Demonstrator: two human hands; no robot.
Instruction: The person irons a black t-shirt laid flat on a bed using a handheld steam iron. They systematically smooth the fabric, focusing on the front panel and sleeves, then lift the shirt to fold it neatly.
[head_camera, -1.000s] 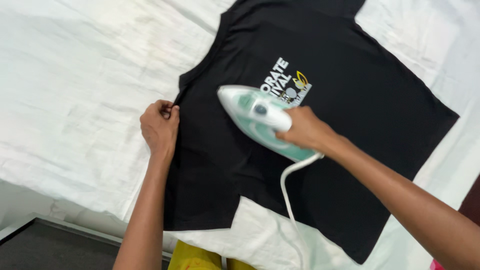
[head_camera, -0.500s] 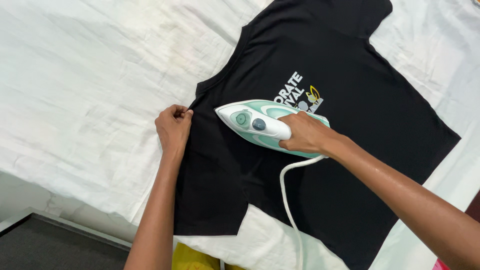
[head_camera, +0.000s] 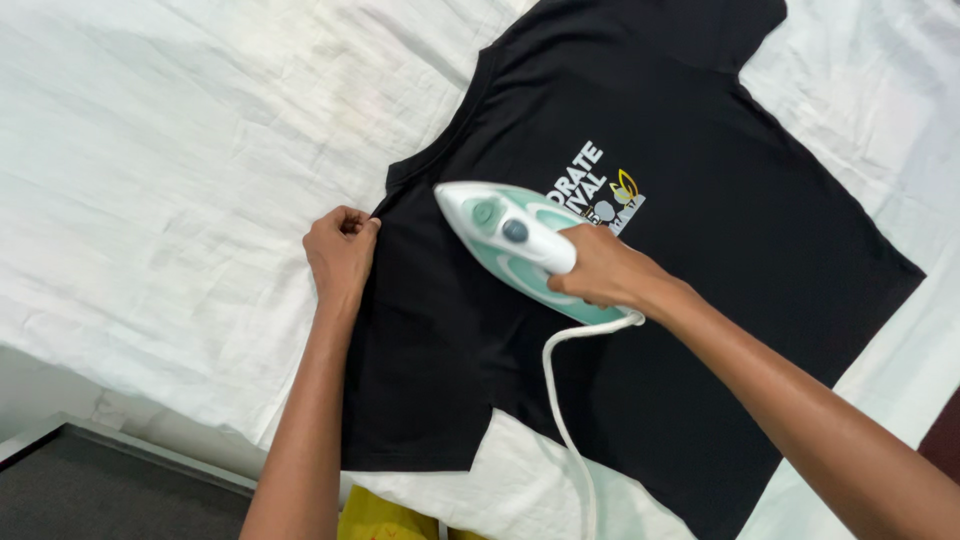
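White sheet lies open; cord crosses shirt.

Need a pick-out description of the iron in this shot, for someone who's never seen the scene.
Find the white sheet covering the surface, then the black T-shirt spread flat on it. The iron sits on the shirt beside its white printed logo, gripped by the right hand. It is the only hard object there: mint green and white, pointed nose, white cord trailing toward the person.

A wrinkled white sheet covers the table; a yellow cloth shows at the bottom edge; dark floor lower left.
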